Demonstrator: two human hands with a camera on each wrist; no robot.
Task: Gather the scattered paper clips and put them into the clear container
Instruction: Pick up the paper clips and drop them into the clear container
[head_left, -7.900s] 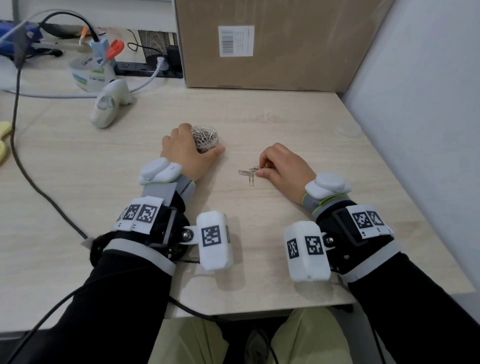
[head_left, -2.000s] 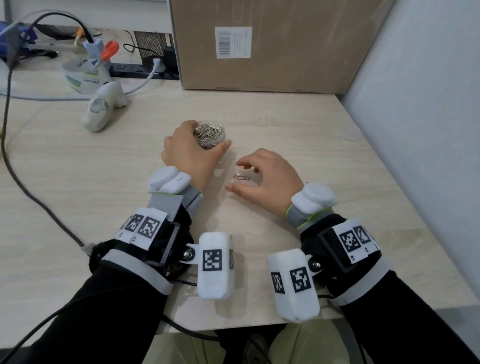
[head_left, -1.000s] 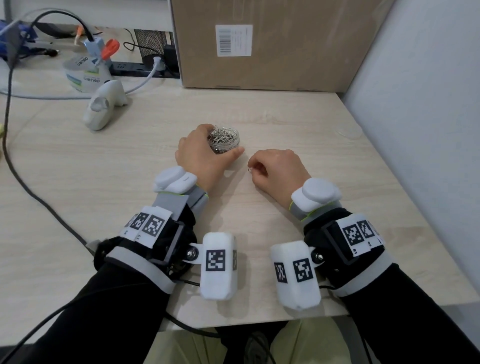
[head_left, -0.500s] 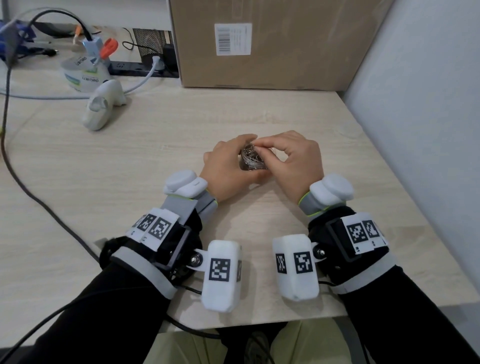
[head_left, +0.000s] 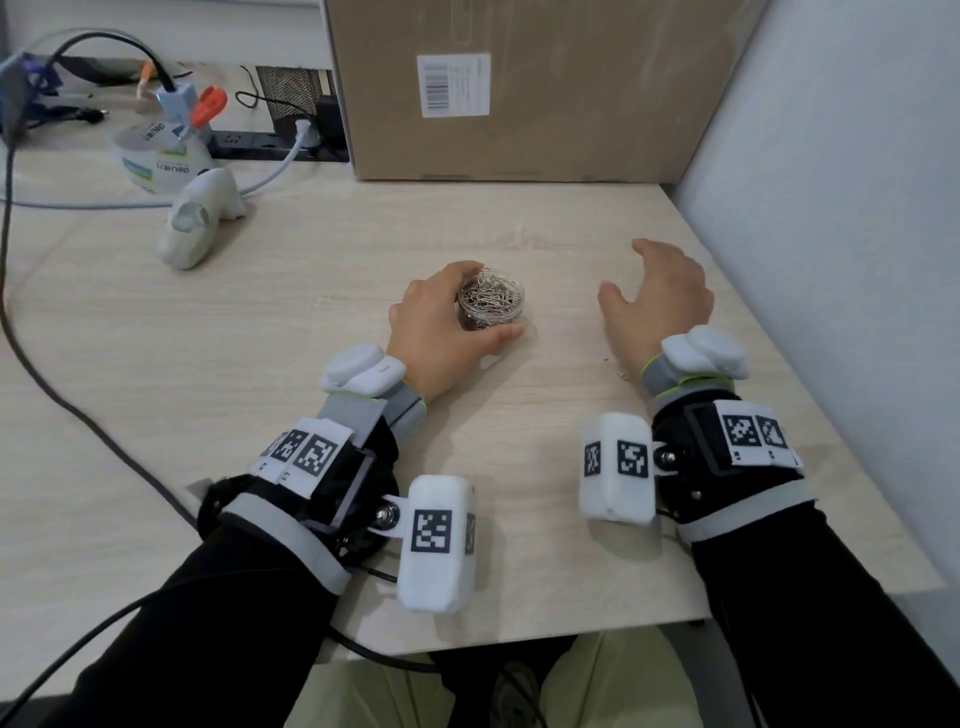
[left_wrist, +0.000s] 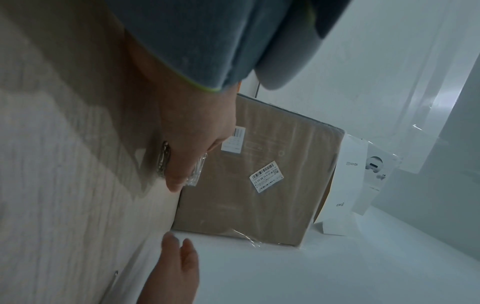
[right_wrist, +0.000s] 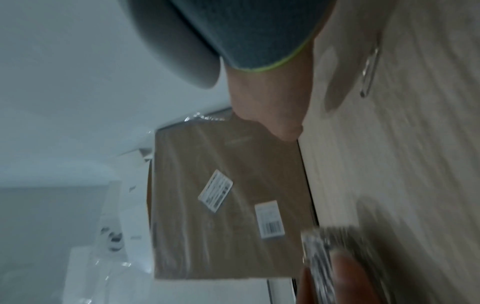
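A small clear container (head_left: 492, 300), round and full of silver paper clips, stands on the wooden desk (head_left: 291, 332) at its middle. My left hand (head_left: 470, 312) grips it, with fingers behind and the thumb in front. The left wrist view shows the thumb (left_wrist: 179, 181) against the container's clear rim (left_wrist: 198, 170). My right hand (head_left: 639, 280) hovers to the right of the container, apart from it, fingers spread and holding nothing. One loose paper clip (right_wrist: 369, 72) lies on the desk close under the right wrist. It shows only as small specks (head_left: 621, 373) in the head view.
A large cardboard box (head_left: 519, 88) stands at the back of the desk. A grey wall (head_left: 831, 260) closes the right side. A white handheld scanner (head_left: 200, 226), a tape roll (head_left: 156, 161), a power strip and cables lie at the back left.
My right hand has left the container's mouth, moved to the right and opened its fingers. My left hand still holds the container at about the same spot.
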